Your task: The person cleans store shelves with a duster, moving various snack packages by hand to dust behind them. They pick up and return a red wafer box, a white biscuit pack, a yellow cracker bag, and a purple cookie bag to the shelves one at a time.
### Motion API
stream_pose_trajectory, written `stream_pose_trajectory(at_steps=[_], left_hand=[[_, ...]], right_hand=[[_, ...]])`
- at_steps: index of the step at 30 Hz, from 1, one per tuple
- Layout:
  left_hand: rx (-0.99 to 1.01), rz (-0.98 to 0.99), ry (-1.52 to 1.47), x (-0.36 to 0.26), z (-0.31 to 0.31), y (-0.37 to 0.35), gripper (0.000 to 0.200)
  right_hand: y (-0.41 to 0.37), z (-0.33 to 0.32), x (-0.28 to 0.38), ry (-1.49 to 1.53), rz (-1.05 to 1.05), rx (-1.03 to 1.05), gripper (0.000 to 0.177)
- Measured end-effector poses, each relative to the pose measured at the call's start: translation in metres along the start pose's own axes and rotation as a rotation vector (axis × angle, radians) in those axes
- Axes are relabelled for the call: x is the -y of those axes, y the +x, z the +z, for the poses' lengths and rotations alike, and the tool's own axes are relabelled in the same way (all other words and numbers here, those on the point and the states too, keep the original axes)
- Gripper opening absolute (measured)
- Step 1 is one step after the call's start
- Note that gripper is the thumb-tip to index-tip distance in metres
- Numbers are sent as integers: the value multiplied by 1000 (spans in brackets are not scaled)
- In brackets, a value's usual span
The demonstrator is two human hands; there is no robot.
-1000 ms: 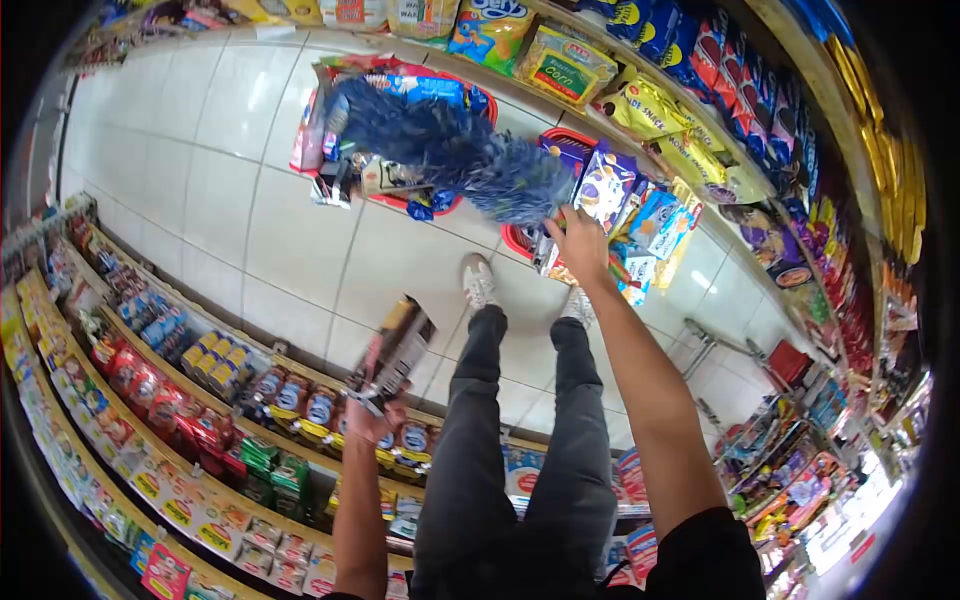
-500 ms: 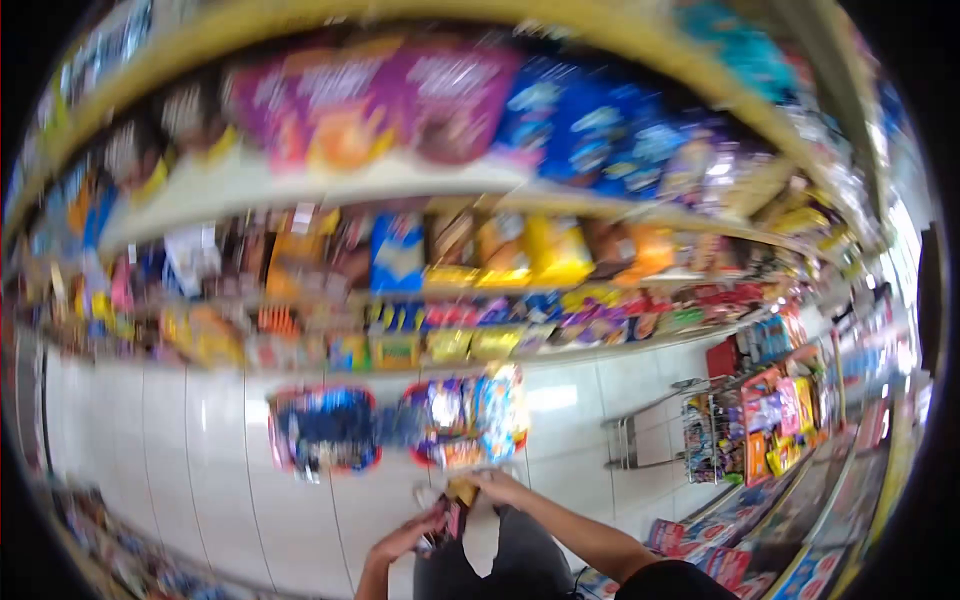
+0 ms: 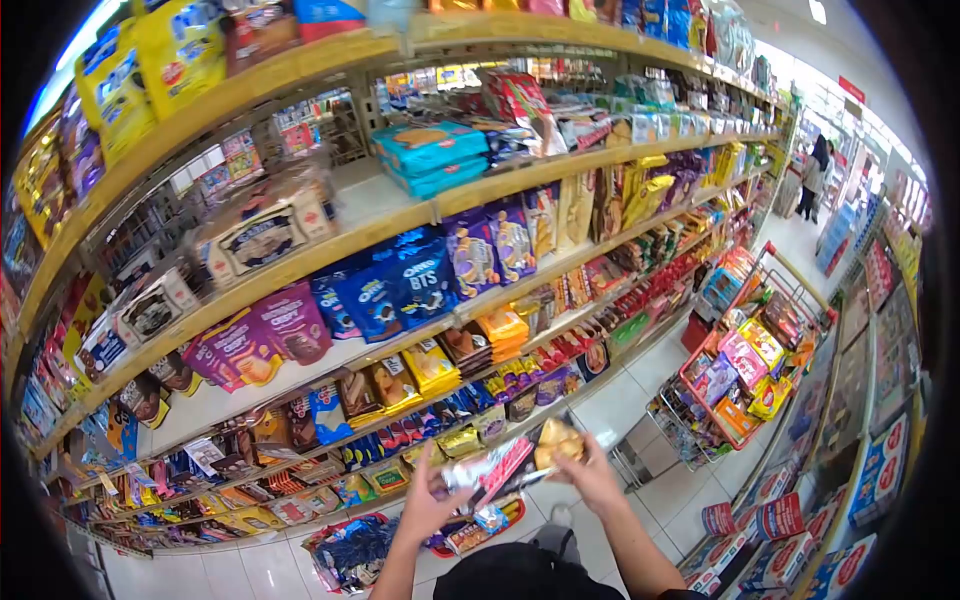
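Observation:
Both my hands hold a small bunch of snack packs in front of me, above the floor. My left hand (image 3: 428, 505) grips the left end of the dark, white and pink snack packs (image 3: 505, 468), thumb in front. On the right, my right hand (image 3: 592, 478) has its fingers closed on a gold-coloured packet (image 3: 558, 440) at the bunch's other end. The print on these packs is too blurred to read. Below them, partly hidden, a red basket (image 3: 522, 517) contains packaged snacks. Beside it stands another basket filled with dark blue packs (image 3: 350, 550).
Tiered shelves (image 3: 380, 225) of biscuits and chocolates run along the aisle before me. A loaded shopping cart (image 3: 745, 350) stands to the right. Stacked boxes (image 3: 780, 550) line the right side. Farther off, a person in dark clothing (image 3: 815, 175) stands in the aisle.
My view has tilted up from the floor to the shelves. My hands have come up from near my body, with the packs now held out toward the shelves.

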State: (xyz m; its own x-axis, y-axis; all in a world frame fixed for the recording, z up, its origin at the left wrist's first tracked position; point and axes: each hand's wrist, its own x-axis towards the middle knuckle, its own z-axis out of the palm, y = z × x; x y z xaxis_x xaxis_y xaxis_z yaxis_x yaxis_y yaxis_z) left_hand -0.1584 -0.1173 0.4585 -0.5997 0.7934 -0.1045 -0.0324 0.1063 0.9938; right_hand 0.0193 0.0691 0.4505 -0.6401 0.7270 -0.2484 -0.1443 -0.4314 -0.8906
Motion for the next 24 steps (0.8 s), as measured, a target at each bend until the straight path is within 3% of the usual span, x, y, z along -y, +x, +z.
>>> stream_pose_trajectory(at_steps=[1, 3, 5, 6, 7, 9, 11, 14, 18, 21, 22, 24], left_hand=[[-40, -53, -199, -15, 13, 11, 85], [92, -108, -465, -8, 31, 43, 81], [63, -90, -473, -4, 64, 74, 80], [63, -115, -423, -23, 85, 89, 80], [21, -4, -333, -30, 106, 106, 71], [-94, -134, -305, -40, 135, 134, 57], [-150, -132, -400, -49, 156, 160, 43], [-146, -74, -420, -76, 175, 180, 39], [-139, -17, -297, -97, 186, 189, 41], [-89, 56, -210, -111, 192, 189, 47], [-82, 122, -149, -115, 192, 189, 50], [-34, 268, 20, -148, 192, 193, 57]], right_hand=[[6, -7, 16, 43, -28, -9, 49], [26, -24, 47, 116, -82, -16, 44], [52, -42, 69, 160, -90, -14, 44], [69, -52, 80, 181, -105, 11, 45], [82, -63, 88, 207, -102, 26, 47], [113, -86, 102, 167, -143, 55, 55], [132, -94, 132, 18, -103, 22, 55], [162, -110, 158, 85, -95, 90, 57], [191, -131, 181, -68, -154, 287, 50], [196, -138, 211, -308, -285, 423, 55], [200, -146, 216, -307, -227, 465, 59], [199, -147, 251, -521, -364, 553, 58]])
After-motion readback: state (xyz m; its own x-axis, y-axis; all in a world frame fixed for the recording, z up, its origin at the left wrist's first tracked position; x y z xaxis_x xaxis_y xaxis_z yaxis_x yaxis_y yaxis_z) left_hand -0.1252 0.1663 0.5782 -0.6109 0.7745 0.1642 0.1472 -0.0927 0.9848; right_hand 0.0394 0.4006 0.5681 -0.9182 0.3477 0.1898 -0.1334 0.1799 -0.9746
